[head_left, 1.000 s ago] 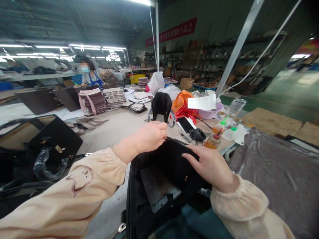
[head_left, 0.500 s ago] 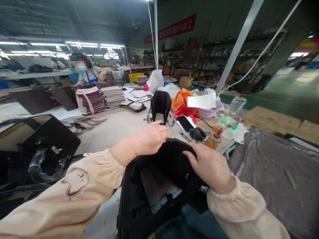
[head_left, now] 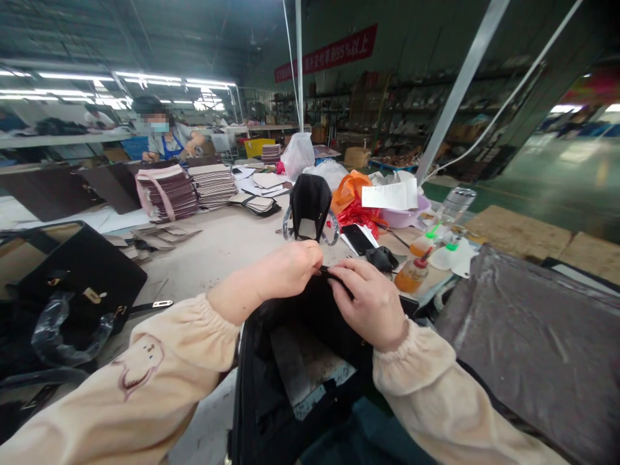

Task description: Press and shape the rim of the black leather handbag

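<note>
A large black handbag (head_left: 256, 381) stands open below me, and its dark inside faces up. At its far rim my left hand (head_left: 293, 265) is closed, fingertips pinched on the black edge. Close beside it, to the right, my right hand (head_left: 365, 297) grips the same rim with the thumb on the inner side. The fingertips of both hands nearly meet. Just beyond them stands a small black bag (head_left: 311, 200) with clear-wrapped handles. Another black handbag (head_left: 106, 278) with gold hardware and a plastic-wrapped handle lies at the left.
Behind are stacks of brown panels (head_left: 167, 194), an orange plastic bag (head_left: 352, 190) and a purple basin (head_left: 404, 213). Glue bottles (head_left: 411, 274) and a phone (head_left: 357, 239) lie to the right, near a grey sheet (head_left: 523, 342). A masked co-worker (head_left: 167, 139) is at the far left.
My right hand has moved left along the rim, close to my left hand. My left hand still pinches the edge. The view has shifted slightly.
</note>
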A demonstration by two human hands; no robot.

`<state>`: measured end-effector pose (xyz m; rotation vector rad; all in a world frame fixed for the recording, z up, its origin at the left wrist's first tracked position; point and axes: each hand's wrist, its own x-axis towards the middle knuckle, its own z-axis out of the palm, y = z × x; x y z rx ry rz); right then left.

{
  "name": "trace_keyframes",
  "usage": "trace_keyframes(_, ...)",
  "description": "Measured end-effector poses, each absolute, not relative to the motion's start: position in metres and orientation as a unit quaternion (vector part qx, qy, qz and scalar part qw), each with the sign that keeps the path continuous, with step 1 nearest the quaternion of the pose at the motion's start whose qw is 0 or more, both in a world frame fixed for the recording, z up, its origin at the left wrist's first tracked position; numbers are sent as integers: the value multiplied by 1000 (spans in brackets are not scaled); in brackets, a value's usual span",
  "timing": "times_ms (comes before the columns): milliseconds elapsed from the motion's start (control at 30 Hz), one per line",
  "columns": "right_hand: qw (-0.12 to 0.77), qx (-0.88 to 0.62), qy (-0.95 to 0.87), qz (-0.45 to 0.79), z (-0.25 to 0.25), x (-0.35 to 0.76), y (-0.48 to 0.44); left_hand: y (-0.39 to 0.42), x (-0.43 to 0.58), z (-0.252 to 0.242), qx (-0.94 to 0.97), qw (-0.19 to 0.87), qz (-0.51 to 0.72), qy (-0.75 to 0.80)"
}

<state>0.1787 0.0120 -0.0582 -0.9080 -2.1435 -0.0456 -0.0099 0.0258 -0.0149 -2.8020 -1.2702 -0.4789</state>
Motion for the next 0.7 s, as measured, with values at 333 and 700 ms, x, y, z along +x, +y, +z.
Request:
trace_keyframes(333, 391, -395, -830, -42, -57, 165, 19, 24, -11, -14, -903, 26, -148, -402)
trace_keyframes(700, 399, -352, -844, -59, -63, 167, 22, 24, -18, -9, -867, -99, -189, -451)
